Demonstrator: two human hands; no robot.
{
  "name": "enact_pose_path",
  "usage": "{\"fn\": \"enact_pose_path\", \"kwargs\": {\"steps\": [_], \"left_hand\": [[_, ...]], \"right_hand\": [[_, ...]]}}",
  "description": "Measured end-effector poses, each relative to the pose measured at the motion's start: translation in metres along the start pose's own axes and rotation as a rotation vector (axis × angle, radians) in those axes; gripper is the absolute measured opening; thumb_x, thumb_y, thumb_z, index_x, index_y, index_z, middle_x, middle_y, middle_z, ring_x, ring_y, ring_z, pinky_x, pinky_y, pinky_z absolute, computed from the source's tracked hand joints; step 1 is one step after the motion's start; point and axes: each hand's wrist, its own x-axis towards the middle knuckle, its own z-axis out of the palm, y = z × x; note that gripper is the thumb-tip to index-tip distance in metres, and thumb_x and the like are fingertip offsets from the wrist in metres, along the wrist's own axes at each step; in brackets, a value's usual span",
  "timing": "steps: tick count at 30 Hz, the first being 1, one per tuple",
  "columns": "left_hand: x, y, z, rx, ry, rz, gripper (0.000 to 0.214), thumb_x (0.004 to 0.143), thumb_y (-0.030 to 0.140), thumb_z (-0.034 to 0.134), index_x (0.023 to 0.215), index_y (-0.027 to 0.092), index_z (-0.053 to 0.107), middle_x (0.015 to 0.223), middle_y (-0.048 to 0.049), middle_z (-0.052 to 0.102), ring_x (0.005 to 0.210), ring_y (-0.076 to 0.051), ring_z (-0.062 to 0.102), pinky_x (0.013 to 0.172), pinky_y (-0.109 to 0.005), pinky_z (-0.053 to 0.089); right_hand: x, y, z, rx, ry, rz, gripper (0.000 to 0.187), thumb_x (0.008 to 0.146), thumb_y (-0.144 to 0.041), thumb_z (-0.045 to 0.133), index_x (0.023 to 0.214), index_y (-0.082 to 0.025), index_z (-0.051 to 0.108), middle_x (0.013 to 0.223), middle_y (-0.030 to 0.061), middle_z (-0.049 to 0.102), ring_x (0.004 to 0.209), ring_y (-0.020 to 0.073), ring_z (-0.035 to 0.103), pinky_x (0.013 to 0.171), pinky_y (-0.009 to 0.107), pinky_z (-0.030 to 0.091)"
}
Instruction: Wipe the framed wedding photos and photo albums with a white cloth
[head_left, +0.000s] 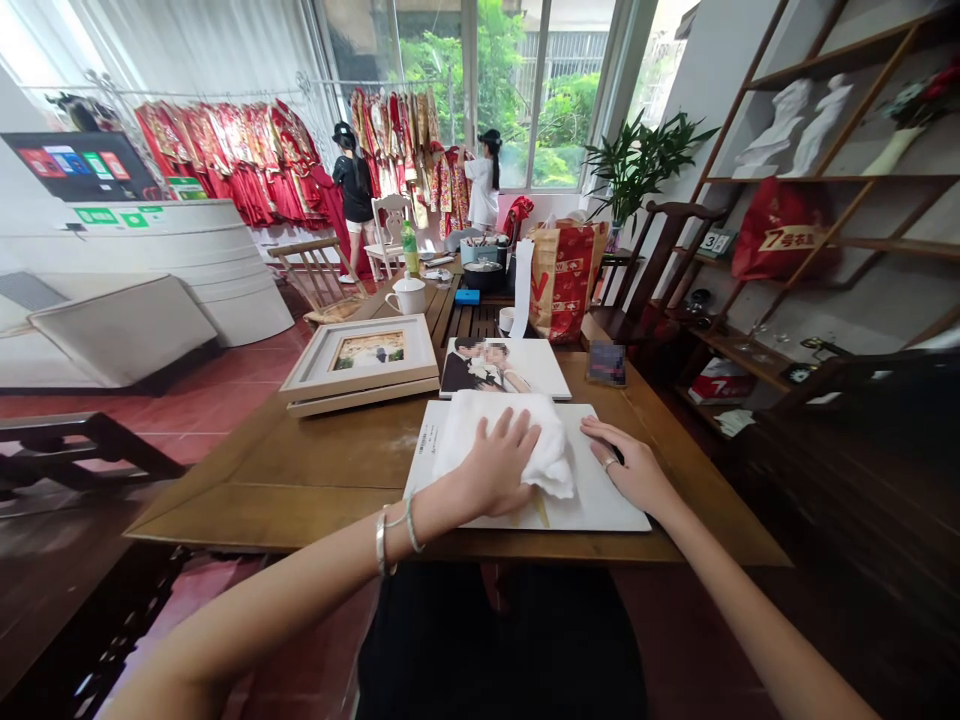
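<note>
A white flat board or album (600,495) lies on the wooden table (322,470) right in front of me. A folded white cloth (487,425) rests on it. My left hand (499,465) presses flat on the cloth, fingers spread. My right hand (634,465) lies flat on the board's right edge, fingers stretched out, a ring on one finger. Just beyond the board lies a printed wedding photo (502,367).
Stacked picture frames (360,362) sit at the left of the table. Farther back stand a white mug (407,295), a green bottle (409,248), a red patterned bag (564,280) and a small card (606,363). Two people stand by racks of red garments. Shelves line the right wall.
</note>
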Motion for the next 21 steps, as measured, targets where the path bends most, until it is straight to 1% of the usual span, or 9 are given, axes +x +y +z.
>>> {"fn": "enact_pose_path", "kwargs": {"steps": [3, 5, 7, 10, 15, 18, 21], "left_hand": [[-0.016, 0.002, -0.004, 0.000, -0.024, 0.022, 0.073, 0.076, 0.029, 0.050, 0.140, 0.009, 0.022, 0.149, -0.0186, 0.014, 0.135, -0.037, 0.011, 0.103, -0.057, 0.023], [-0.020, 0.002, -0.006, 0.003, -0.021, 0.035, 0.072, 0.076, 0.029, 0.050, 0.140, 0.009, 0.022, 0.149, -0.0181, 0.015, 0.135, -0.037, 0.013, 0.103, -0.055, 0.024], [-0.018, 0.002, -0.007, 0.010, -0.009, 0.039, 0.071, 0.077, 0.030, 0.049, 0.139, 0.009, 0.024, 0.148, -0.0181, 0.018, 0.134, -0.037, 0.016, 0.102, -0.054, 0.026], [-0.007, -0.002, -0.006, 0.009, 0.003, 0.032, 0.067, 0.078, 0.032, 0.049, 0.138, 0.009, 0.028, 0.147, -0.0190, 0.021, 0.133, -0.037, 0.020, 0.101, -0.054, 0.027], [0.010, -0.019, 0.001, -0.055, 0.042, -0.011, 0.063, 0.083, 0.035, 0.044, 0.137, 0.009, 0.028, 0.147, -0.0179, 0.022, 0.134, -0.034, 0.020, 0.104, -0.054, 0.023], [0.008, -0.030, 0.002, -0.079, 0.043, -0.013, 0.062, 0.082, 0.033, 0.044, 0.137, 0.009, 0.028, 0.147, -0.0176, 0.022, 0.135, -0.031, 0.018, 0.106, -0.052, 0.020], [-0.003, -0.040, 0.004, -0.083, 0.042, -0.040, 0.064, 0.080, 0.029, 0.045, 0.138, 0.008, 0.026, 0.148, -0.0173, 0.021, 0.136, -0.030, 0.016, 0.106, -0.051, 0.019]], "right_hand": [[0.000, 0.000, 0.000, -0.002, 0.001, -0.004, 0.031, 0.085, -0.026, 0.047, 0.111, -0.022, 0.063, 0.126, 0.0072, 0.059, 0.121, 0.0232, 0.051, 0.105, 0.045, 0.036], [0.000, 0.000, 0.001, -0.009, 0.003, -0.004, 0.031, 0.085, -0.025, 0.047, 0.111, -0.022, 0.063, 0.126, 0.0076, 0.059, 0.120, 0.0232, 0.051, 0.105, 0.045, 0.036], [0.000, -0.001, 0.001, -0.010, 0.009, -0.003, 0.031, 0.085, -0.025, 0.047, 0.111, -0.023, 0.064, 0.126, 0.0070, 0.059, 0.120, 0.0235, 0.051, 0.104, 0.045, 0.037], [0.000, -0.001, 0.001, -0.010, 0.006, -0.001, 0.030, 0.085, -0.026, 0.048, 0.110, -0.023, 0.064, 0.126, 0.0068, 0.059, 0.120, 0.0236, 0.051, 0.104, 0.045, 0.037], [0.000, -0.002, 0.001, -0.009, 0.006, -0.003, 0.031, 0.084, -0.025, 0.047, 0.110, -0.024, 0.064, 0.126, 0.0061, 0.059, 0.120, 0.0235, 0.051, 0.105, 0.045, 0.036], [0.000, -0.002, 0.000, -0.014, 0.008, -0.006, 0.031, 0.085, -0.025, 0.047, 0.111, -0.024, 0.064, 0.125, 0.0061, 0.060, 0.121, 0.0236, 0.051, 0.105, 0.046, 0.035], [-0.001, -0.003, 0.000, -0.024, 0.003, -0.011, 0.031, 0.085, -0.026, 0.046, 0.111, -0.023, 0.063, 0.125, 0.0067, 0.060, 0.121, 0.0233, 0.050, 0.105, 0.045, 0.035]]}}
